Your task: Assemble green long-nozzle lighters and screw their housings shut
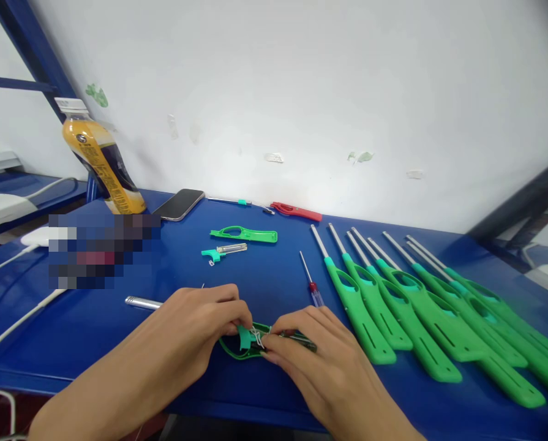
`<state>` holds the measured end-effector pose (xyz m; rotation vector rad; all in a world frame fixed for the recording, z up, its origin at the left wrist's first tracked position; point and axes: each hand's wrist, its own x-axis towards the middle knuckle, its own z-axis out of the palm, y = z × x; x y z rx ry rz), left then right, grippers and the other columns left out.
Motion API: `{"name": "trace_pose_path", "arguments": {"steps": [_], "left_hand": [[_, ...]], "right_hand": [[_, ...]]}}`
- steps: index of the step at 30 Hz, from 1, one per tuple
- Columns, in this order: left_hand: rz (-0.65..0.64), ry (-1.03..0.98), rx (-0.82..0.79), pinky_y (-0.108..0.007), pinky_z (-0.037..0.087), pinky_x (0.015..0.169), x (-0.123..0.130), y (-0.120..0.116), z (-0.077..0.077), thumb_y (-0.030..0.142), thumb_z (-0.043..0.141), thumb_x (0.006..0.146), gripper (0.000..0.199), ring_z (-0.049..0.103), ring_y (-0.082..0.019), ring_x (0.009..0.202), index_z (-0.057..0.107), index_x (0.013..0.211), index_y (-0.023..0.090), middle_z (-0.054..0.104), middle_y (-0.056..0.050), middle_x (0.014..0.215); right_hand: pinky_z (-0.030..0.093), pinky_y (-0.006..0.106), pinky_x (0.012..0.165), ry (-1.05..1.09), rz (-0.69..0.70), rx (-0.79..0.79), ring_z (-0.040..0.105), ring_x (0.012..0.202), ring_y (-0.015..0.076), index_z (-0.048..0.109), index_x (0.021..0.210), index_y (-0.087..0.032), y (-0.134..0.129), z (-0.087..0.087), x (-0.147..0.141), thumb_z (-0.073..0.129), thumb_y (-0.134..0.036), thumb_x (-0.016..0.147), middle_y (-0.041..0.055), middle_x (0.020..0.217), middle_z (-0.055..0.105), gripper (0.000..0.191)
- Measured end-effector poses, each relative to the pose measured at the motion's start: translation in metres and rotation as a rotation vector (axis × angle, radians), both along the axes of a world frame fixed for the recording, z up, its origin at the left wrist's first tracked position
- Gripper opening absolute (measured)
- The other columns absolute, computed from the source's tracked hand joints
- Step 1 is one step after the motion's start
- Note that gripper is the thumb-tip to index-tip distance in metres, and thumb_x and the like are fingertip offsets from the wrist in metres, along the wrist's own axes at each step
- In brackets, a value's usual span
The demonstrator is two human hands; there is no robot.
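Between my hands, near the table's front edge, lies an opened green lighter point(237, 350) with a long metal tube point(142, 302) pointing left. My left hand point(209, 324) is closed around its left part, fingertips by the teal trigger point(245, 338). My right hand point(305, 343) pinches at the lighter's inside, where thin white wires point(258, 337) show. What exactly its fingertips hold is partly hidden. Beyond my hands lie a green half shell point(250, 235) and a teal trigger piece with a clear fuel tank point(228, 250). A screwdriver point(315, 291) rests behind my right hand.
Several assembled green lighters point(370, 324) lie in a row on the right. Toward the wall are a red shell point(296, 212), a thin metal rod point(230, 201) and a phone point(180, 204). A yellow bottle point(101, 159) stands at the left, near white cables point(21, 327).
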<state>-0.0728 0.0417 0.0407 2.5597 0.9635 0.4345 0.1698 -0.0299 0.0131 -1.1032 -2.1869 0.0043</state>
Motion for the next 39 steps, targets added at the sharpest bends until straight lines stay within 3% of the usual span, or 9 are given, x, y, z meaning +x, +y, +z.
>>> {"name": "trace_pose_path", "arguments": {"steps": [5,12,18,24,29,33,35,39], "left_hand": [[-0.004,-0.077,-0.004,-0.028,0.041,0.071,-0.002,0.001,-0.008,-0.001,0.044,0.103,0.042,0.066,-0.015,0.077,0.075,0.099,0.027,0.072,0.003,0.094],[0.002,-0.201,-0.065,-0.024,0.05,0.089,-0.003,-0.002,-0.013,0.004,0.051,0.107,0.036,0.073,-0.015,0.097,0.08,0.107,0.027,0.076,0.002,0.105],[0.058,-0.292,-0.035,-0.023,0.053,0.085,0.003,0.002,-0.019,-0.002,0.066,0.096,0.036,0.075,-0.015,0.093,0.082,0.11,0.027,0.081,0.004,0.103],[0.047,-0.278,-0.023,-0.021,0.051,0.079,0.004,0.004,-0.02,-0.005,0.067,0.093,0.032,0.072,-0.013,0.086,0.08,0.093,0.025,0.076,0.005,0.095],[0.055,-0.282,-0.015,-0.023,0.048,0.08,0.004,0.003,-0.02,-0.004,0.063,0.099,0.032,0.067,-0.013,0.085,0.077,0.091,0.024,0.07,0.004,0.095],[0.047,-0.221,-0.053,-0.022,0.047,0.088,0.002,-0.005,-0.01,-0.003,0.053,0.107,0.039,0.066,-0.012,0.093,0.077,0.104,0.028,0.068,0.004,0.106],[0.049,-0.192,-0.034,-0.022,0.046,0.09,0.001,-0.006,-0.007,-0.005,0.05,0.107,0.043,0.066,-0.012,0.096,0.076,0.11,0.029,0.068,0.004,0.11],[-0.012,-0.188,0.049,-0.022,0.047,0.087,-0.001,0.0,-0.012,-0.008,0.048,0.104,0.045,0.067,-0.013,0.096,0.077,0.104,0.026,0.07,0.003,0.105]], "right_hand": [[0.053,0.036,0.095,0.003,0.008,-0.028,0.07,0.088,0.0186,0.076,0.113,-0.025,-0.001,0.001,0.0,0.051,-0.029,0.119,0.0009,0.103,0.077,0.026],[0.051,0.036,0.092,-0.01,0.002,0.001,0.07,0.088,0.0183,0.074,0.113,-0.025,0.0,-0.001,0.0,0.054,-0.024,0.118,0.0004,0.103,0.077,0.021],[0.048,0.038,0.089,0.012,-0.003,0.015,0.068,0.088,0.0189,0.073,0.11,-0.024,0.0,-0.004,-0.001,0.054,-0.026,0.118,0.0003,0.103,0.076,0.021],[0.047,0.036,0.085,0.041,-0.008,0.039,0.066,0.086,0.0179,0.074,0.107,-0.023,0.002,-0.007,0.0,0.056,-0.026,0.118,-0.0006,0.101,0.076,0.021],[0.046,0.035,0.083,0.046,-0.018,0.063,0.066,0.085,0.0176,0.074,0.105,-0.022,0.004,-0.007,0.001,0.054,-0.021,0.118,0.0002,0.099,0.075,0.023],[0.046,0.035,0.085,0.038,-0.023,0.062,0.066,0.085,0.0172,0.073,0.105,-0.022,0.005,-0.006,0.001,0.054,-0.021,0.118,-0.0001,0.1,0.075,0.022],[0.046,0.035,0.086,0.031,-0.027,0.056,0.066,0.085,0.0171,0.072,0.104,-0.022,0.004,-0.006,0.001,0.054,-0.021,0.118,-0.0005,0.1,0.075,0.022],[0.045,0.034,0.088,0.031,-0.025,0.056,0.066,0.086,0.0167,0.072,0.105,-0.022,0.004,-0.005,0.0,0.054,-0.02,0.118,-0.0004,0.101,0.075,0.022]]}}
